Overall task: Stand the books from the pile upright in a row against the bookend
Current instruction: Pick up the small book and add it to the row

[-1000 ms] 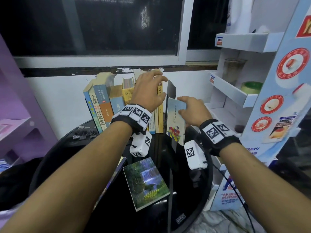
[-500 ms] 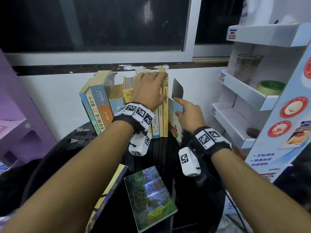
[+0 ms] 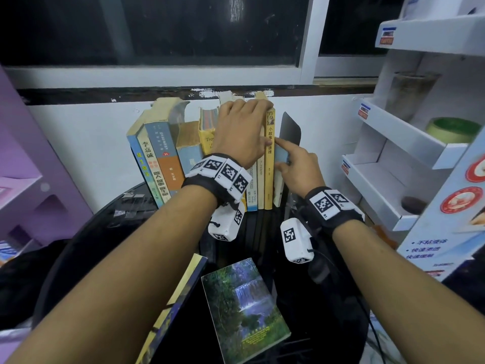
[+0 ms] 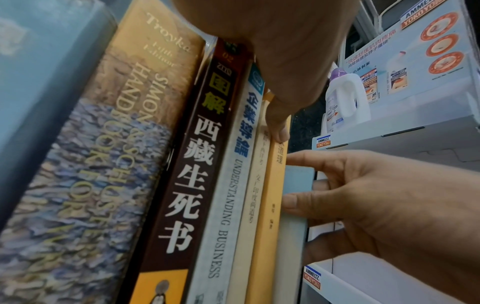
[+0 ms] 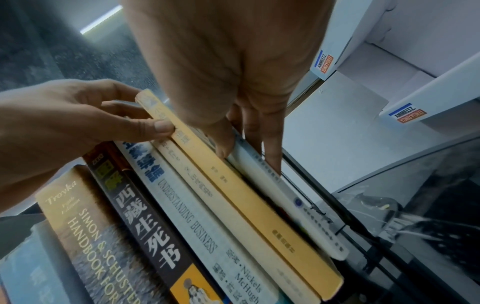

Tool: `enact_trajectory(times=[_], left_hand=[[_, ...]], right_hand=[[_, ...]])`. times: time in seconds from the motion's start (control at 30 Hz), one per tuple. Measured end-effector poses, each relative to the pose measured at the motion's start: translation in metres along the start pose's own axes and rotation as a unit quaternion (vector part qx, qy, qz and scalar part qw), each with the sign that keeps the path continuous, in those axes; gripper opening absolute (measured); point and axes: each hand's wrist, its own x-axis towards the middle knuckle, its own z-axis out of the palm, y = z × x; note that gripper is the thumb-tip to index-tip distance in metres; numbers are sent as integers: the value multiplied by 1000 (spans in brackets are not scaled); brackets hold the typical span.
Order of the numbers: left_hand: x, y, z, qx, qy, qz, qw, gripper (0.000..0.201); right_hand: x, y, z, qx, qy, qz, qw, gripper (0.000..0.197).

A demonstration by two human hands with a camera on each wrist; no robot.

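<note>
- We see a thin pale blue book [image 3: 281, 155] standing upright at the right end of the row of books [image 3: 210, 158], squeezed between the yellow-spined book [image 3: 269, 164] and the dark bookend [image 3: 290, 126].
- Our right hand [image 3: 299, 169] touches that book: the index finger lies straight along its top, the thumb presses its spine lower down, and in the right wrist view two more fingers run down its far side. It pinches the book lightly.
- Our left hand [image 3: 242, 132] rests on top of the row, fingers curled over the upper edges of the books, the thumb pressed against the yellow spine.
- The row stands at the back of a round black table [image 3: 78, 243], against the white wall under the window.
- Nearer to us, a book with a waterfall cover [image 3: 244, 308] lies flat on the table, and another flat book [image 3: 173, 306] lies just to its left.
- To the right stands a white display shelf [image 3: 388, 164].
</note>
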Motion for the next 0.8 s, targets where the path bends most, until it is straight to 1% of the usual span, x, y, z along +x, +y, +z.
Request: enact_trajectory(times=[0.17,0.3,0.5,0.8], left_hand=[[2,3,0,6,-3,-11,1000,62],[1,3,2,19,-7,-13,1000,61],[0,3,1,26,-5,-12,1000,61],[-1,2,1,30,-10,-7,999,62]], right_hand=[[-10,-4,-6,32,-46,-3,998,57],[-12,-3,-5,66,-62,1,996,57],[-3,3,-4,97,-117,19,988,72],[4,8,-4,103,-139,25,985,75]])
